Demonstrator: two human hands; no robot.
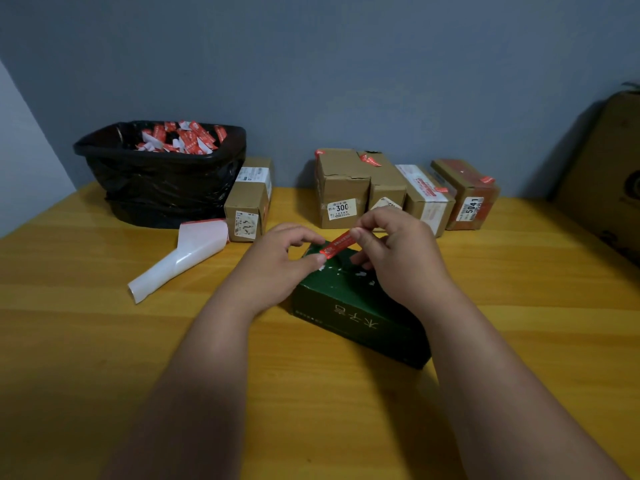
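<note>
On my feed the left hand pinches the lower end of a red sticker strip between thumb and forefinger, and the right hand pinches its upper end, other fingers loosely curled. The strip slants just above the far corner of the dark green box lying on the wooden table.

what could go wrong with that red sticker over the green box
The red sticker, pinched at both ends by the left hand and right hand, could curl and stick to itself or a finger. The green box top shows white torn patches, so it might bond poorly there.
</note>
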